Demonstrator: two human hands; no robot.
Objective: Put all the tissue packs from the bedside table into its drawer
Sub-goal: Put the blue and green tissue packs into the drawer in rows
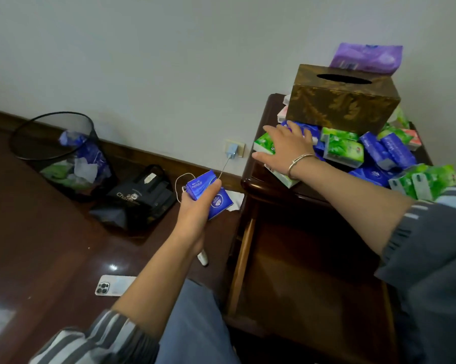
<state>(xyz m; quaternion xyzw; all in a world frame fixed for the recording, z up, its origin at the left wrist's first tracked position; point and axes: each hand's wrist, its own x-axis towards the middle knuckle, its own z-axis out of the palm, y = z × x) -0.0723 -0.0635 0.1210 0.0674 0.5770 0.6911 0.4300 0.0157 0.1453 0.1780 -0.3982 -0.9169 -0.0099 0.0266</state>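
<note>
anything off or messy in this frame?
Yes. The tissue packs lie in a loose heap on the bedside table, some overhanging its front edge. A phone lies face down on the floor, and a white scrap sits by the table's base. The open drawer looks empty.

1. A black mesh trash bin [61, 151] stands on the dark floor by the wall, with crumpled wrappers inside.
2. A black bag [140, 198] lies just beside the bin.
3. A phone [114, 285] lies flat on the floor.
4. A white charger [231, 152] is plugged into the wall socket.
5. A brown tissue box [342, 101] has a purple packet [366, 57] behind it.
</note>
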